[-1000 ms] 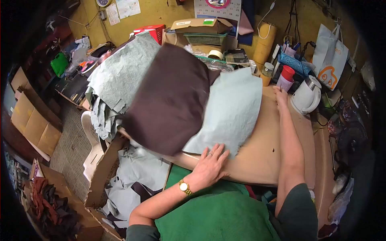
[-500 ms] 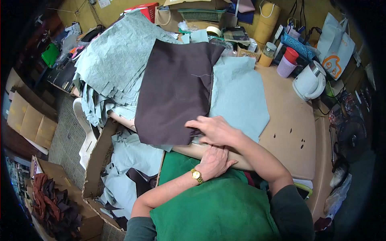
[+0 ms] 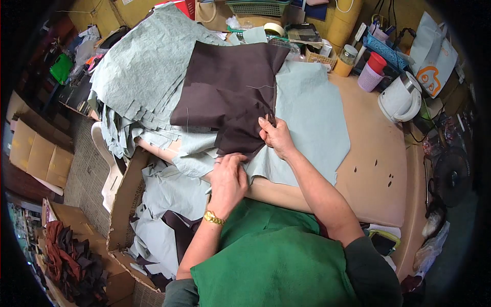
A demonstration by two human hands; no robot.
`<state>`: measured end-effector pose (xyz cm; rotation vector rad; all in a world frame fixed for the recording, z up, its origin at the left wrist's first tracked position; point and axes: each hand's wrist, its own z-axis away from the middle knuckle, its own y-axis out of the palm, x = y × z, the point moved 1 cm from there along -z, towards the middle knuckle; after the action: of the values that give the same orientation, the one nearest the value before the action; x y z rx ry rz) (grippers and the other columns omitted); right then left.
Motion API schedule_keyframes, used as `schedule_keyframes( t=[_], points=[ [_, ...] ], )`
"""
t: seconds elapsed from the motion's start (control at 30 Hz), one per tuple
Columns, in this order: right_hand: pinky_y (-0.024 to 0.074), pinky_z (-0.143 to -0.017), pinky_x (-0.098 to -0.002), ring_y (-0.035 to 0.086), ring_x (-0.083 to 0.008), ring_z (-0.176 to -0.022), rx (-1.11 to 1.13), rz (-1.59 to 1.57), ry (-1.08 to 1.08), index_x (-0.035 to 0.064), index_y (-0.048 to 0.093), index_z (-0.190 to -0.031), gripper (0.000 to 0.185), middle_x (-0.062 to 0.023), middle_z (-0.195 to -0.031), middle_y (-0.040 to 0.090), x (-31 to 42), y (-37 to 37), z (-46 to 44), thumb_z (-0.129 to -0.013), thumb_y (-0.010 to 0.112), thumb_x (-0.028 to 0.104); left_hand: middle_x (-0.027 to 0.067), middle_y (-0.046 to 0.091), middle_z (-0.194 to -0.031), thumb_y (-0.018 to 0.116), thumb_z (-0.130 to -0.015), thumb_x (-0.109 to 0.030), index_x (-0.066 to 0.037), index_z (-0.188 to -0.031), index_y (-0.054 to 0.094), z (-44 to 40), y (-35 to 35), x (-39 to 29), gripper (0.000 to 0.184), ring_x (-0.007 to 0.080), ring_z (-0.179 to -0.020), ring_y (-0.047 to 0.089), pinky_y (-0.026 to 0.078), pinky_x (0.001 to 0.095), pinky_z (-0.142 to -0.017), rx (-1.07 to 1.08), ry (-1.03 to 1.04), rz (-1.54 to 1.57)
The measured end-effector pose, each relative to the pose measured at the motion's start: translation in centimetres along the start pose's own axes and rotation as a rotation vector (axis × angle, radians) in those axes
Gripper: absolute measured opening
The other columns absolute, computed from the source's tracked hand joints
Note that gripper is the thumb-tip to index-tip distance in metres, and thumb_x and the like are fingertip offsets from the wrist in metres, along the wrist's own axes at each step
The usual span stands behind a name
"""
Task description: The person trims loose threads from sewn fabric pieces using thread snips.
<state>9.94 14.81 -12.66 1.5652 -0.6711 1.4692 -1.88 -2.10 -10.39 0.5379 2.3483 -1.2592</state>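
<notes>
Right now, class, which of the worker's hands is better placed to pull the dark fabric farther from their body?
Probably the right hand: it appears to grip the bunched dark fabric already. The left hand sits closer to the body, at the fabric's near edge.

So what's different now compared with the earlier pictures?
The right hand, first beside the red-lidded cup, has come left and now grips the dark cloth. The dark cloth's near part is now bunched up, baring more pale cloth underneath. The left hand has shifted left to the dark cloth's near edge. The pale stack and kettle stayed put.
</notes>
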Motion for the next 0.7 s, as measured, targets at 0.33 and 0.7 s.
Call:
schedule_keyframes(
  t=[0.33, 0.7],
  points=[
    [0.0491, -0.071, -0.0387, 0.062, -0.0159, -0.089, 0.243, 0.864, -0.544, -0.0058, 0.061, -0.1, 0.045, -0.0108, -0.095, 0.066, 0.9, 1.3, 1.9, -0.073, 0.086, 0.02, 0.0154, 0.065, -0.081, 0.066, -0.087, -0.009, -0.002, -0.087, 0.062, -3.4, 1.4, 3.1, 0.008, 0.0338, -0.075, 0.064, 0.05, 0.0419, -0.067, -0.054, -0.109, 0.086],
    [0.0386, -0.054, -0.0278, 0.044, -0.0044, -0.063, 0.145, 0.567, -0.146, 0.0007, 0.06, -0.067, 0.036, 0.0058, -0.064, 0.054, 0.1, 0.1, 0.2, -0.09, 0.072, 0.026, 0.0138, 0.063, -0.095, 0.078, -0.074, -0.011, -0.002, -0.099, 0.057, -2.4, 1.7, 0.6, 0.033, 0.0324, -0.084, 0.063, 0.049, 0.0413, -0.073, 0.018, -0.037, 0.04]
  ],
)
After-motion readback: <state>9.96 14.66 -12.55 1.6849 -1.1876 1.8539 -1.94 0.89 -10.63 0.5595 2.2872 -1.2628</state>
